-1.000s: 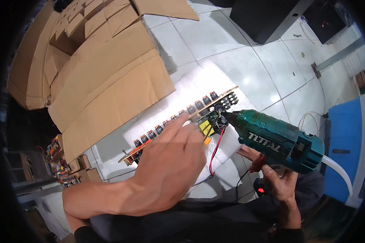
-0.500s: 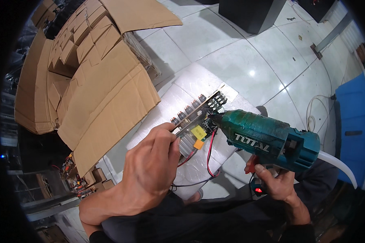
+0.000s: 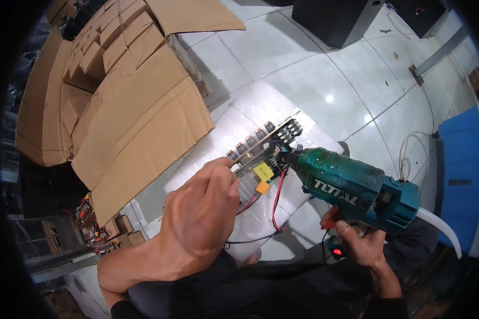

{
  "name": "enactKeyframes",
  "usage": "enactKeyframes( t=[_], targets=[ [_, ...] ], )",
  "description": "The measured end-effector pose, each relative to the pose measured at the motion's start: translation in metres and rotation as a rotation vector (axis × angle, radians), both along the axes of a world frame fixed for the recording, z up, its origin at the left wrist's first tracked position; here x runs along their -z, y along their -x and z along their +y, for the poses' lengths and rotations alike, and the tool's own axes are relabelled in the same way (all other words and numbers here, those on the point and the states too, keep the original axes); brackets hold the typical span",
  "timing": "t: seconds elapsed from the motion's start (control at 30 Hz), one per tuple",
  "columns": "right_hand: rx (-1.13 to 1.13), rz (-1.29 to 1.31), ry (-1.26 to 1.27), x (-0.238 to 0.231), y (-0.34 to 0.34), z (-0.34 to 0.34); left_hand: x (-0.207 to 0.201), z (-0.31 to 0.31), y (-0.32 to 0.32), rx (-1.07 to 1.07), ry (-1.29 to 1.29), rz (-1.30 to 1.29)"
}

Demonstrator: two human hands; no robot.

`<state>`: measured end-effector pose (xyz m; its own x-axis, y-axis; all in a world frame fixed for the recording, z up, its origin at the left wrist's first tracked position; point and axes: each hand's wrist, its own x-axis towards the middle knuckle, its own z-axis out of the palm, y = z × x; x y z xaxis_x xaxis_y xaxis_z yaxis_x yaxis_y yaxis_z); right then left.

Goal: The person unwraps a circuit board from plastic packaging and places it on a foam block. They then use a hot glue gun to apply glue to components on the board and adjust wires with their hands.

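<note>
My left hand [image 3: 201, 212] is closed on the near-left end of an amplifier circuit board [image 3: 246, 183]. The board stands on its edge over a white foam block, with several round knobs [image 3: 250, 141] along its far side. On the near side are a finned metal heatsink, a yellow block-shaped part [image 3: 263, 171], an orange plug [image 3: 262, 187] and red and black wires [image 3: 277, 204]. My right hand [image 3: 363, 242] grips a green glue gun [image 3: 340, 178] by its handle, fingers at the red trigger. Its dark nozzle touches or nearly touches the board's parts. A white glue stick [image 3: 443, 227] sticks out of its back.
Under the board lies the white foam block [image 3: 197, 178]. An open carton [image 3: 149, 133] full of small brown boxes is at the left. Black cabinets [image 3: 330, 21] stand on the tiled floor beyond. A blue panel [image 3: 460, 175] and a coiled cable [image 3: 407, 151] are at the right.
The whole view has shifted slightly. Both hands keep their holds, and the glue gun's nozzle stays at about the same part of the board, with the gun tilted a little differently.
</note>
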<state>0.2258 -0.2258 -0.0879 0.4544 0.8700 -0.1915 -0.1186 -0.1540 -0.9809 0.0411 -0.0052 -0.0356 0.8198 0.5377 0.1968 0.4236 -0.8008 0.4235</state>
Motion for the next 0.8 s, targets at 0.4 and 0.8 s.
enactKeyframes(
  t=[0.4, 0.8],
  targets=[
    [0.021, 0.022, -0.020, -0.0049, 0.0034, 0.0085, -0.0036, -0.0003, -0.0008, -0.008, 0.043, 0.062],
    [0.008, -0.029, -0.019, -0.0043, 0.0048, 0.0076, -0.0044, -0.0017, -0.0007, -0.037, 0.071, 0.073]
  ],
)
